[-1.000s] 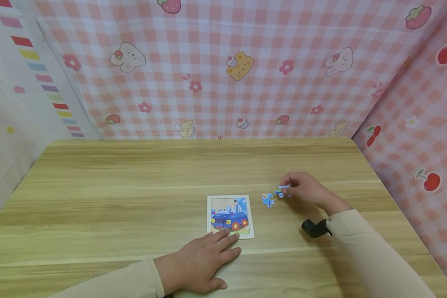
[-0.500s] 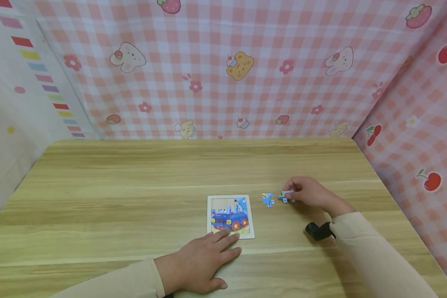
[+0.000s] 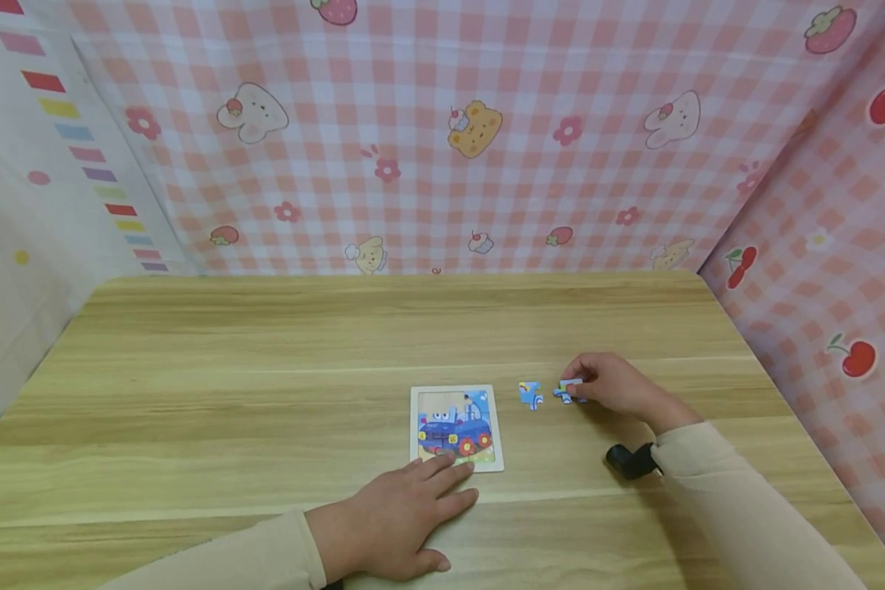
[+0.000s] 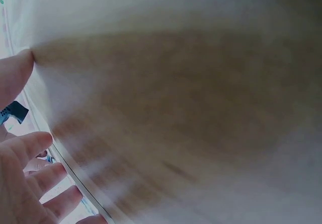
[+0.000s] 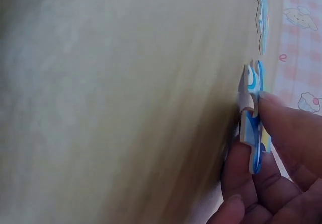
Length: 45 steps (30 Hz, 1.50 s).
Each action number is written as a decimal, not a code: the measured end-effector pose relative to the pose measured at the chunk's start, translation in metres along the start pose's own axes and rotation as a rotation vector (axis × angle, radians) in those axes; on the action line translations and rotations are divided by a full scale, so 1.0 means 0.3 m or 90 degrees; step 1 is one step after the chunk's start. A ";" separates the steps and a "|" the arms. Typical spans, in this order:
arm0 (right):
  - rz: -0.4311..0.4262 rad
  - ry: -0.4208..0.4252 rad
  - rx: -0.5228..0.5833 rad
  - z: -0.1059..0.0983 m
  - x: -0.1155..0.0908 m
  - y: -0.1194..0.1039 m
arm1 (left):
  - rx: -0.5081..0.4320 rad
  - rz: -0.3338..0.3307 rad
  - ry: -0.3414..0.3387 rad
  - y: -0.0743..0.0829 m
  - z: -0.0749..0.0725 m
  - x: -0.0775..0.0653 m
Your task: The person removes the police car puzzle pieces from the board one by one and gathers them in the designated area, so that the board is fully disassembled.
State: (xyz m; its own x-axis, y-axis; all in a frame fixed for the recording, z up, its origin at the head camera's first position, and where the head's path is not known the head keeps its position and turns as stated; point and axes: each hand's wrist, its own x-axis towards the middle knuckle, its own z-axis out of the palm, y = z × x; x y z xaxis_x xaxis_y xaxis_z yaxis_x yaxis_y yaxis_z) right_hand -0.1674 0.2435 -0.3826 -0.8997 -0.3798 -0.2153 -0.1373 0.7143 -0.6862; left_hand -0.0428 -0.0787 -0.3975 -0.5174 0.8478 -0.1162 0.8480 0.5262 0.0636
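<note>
A square puzzle tray (image 3: 416,410) with a pale rim lies on the table and shows a blue tractor picture; its upper left part is bare. My left hand (image 3: 394,520) lies flat with spread fingers, the fingertips resting on the tray's near edge. To the right of the tray, my right hand (image 3: 619,387) pinches a blue jigsaw piece (image 5: 254,118) between thumb and fingers, low over the table. Another jigsaw piece (image 3: 529,393) with a yellow and red mark lies between the tray and that hand.
The wooden table (image 3: 265,352) reaches back to a pink checked cloth (image 3: 413,123), with a similar cloth (image 3: 826,270) on the right. A black device (image 3: 629,461) is fixed at the right sleeve's cuff.
My right hand has shifted slightly right and toward me with the jigsaw piece, widening the gap to the other piece. The left hand and tray have stayed put.
</note>
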 end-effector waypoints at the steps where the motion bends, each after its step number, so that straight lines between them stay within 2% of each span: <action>1: 0.002 0.001 -0.004 0.001 0.000 -0.001 | 0.000 0.000 0.000 0.000 0.000 0.000; 20: 0.009 0.035 -0.041 0.021 0.009 0.009 | -0.002 0.001 0.001 0.000 -0.001 -0.002; 31: 0.002 0.032 -0.030 0.024 0.015 0.011 | -0.008 0.001 -0.005 -0.002 0.000 -0.002; 39: 0.002 0.027 -0.025 0.019 0.014 0.000 | -0.032 0.000 -0.026 -0.005 -0.002 0.000; 45: 0.004 0.030 -0.050 0.011 0.012 -0.004 | -0.025 -0.001 -0.017 -0.004 0.000 0.000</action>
State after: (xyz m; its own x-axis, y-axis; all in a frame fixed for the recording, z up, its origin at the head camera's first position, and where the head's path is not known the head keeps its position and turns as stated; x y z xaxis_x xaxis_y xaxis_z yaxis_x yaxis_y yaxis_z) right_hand -0.1691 0.2393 -0.3850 -0.9190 -0.3484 -0.1845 -0.1624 0.7611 -0.6280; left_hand -0.0437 -0.0793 -0.3977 -0.5151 0.8451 -0.1434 0.8415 0.5304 0.1029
